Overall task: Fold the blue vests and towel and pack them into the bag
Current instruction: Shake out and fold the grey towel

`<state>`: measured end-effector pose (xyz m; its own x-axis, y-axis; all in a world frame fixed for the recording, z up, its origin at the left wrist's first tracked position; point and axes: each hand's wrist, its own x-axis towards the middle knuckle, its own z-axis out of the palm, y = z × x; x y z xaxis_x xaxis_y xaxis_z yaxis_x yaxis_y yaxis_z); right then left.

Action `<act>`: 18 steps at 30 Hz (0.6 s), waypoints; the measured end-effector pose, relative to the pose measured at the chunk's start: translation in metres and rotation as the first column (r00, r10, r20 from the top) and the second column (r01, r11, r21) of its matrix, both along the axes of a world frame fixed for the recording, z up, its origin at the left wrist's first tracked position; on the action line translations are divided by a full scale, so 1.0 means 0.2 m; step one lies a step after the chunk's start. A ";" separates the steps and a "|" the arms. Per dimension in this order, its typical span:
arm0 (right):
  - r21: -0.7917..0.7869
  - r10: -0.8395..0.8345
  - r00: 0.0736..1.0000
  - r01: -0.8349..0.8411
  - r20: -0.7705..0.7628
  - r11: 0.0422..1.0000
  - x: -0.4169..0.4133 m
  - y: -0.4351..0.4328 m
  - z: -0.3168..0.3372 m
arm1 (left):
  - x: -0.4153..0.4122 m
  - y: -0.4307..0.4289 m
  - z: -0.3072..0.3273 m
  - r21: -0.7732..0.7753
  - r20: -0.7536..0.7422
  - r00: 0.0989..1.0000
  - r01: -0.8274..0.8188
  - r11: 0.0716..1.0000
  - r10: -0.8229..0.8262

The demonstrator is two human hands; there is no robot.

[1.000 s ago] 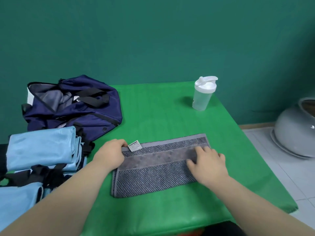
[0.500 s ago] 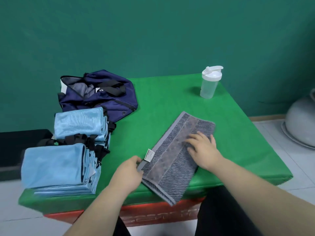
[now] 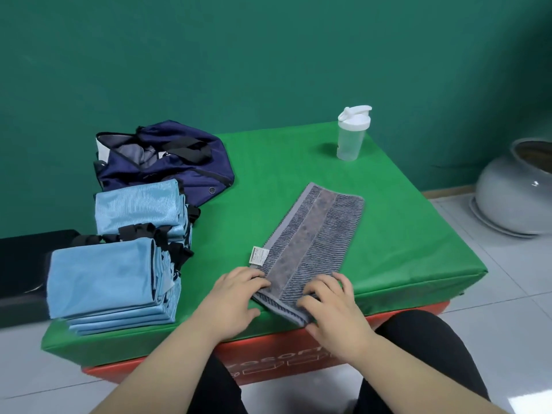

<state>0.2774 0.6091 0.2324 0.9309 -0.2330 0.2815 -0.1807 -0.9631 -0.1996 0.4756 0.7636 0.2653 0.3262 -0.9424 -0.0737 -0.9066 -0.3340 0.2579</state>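
Presses with the left hand (image 3: pixel 236 297), fingers nearly straight and close together, on the near corner of the grey towel (image 3: pixel 313 234). Pinches the same near end with the right hand (image 3: pixel 331 309), fingers bent over the top and thumb tucked at the edge. Towel folded into a long narrow strip, flat on the table (image 3: pixel 412 240), running from between both hands away and to the right. White label (image 3: pixel 258 255) just beyond the left fingertips.

Beneath both hands, bright green cloth over the table, on a red base (image 3: pixel 268 361) with pale lettering too blurred to read. Behind, a plain dark teal wall (image 3: pixel 268 55). Below, a pale tiled floor (image 3: pixel 493 324). Black-clad legs (image 3: pixel 418 354) under the wrists.

Left of the left hand, two piles of folded blue vests with black straps: nearer stack (image 3: pixel 101 279) level with the hand at the table's front edge, farther stack (image 3: pixel 137 207) just behind it. Beyond those, well apart from either hand, the navy bag (image 3: pixel 179 171), unzipped, black handles lying across its mouth. Grey lining visible inside, contents impossible to tell. Far beyond the right hand, past the towel's far end, an upright translucent shaker bottle (image 3: pixel 351 141) with a white flip lid. Off the table to the right, a round grey pot (image 3: pixel 513 189) on the floor. Far left, a low black object (image 3: pixel 24 264), not identifiable.
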 end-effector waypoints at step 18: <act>0.882 -0.541 0.819 0.098 0.191 0.460 -0.04 -0.46 0.38 | -0.09 -0.40 0.32 -0.429 -0.521 0.846 -0.375 0.822 0.114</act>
<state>0.2690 0.5174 0.3084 0.5802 -0.8091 0.0933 -0.1295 -0.2048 -0.9702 0.4578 0.6839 0.3287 0.6014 -0.7784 0.1801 -0.5440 -0.2339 0.8058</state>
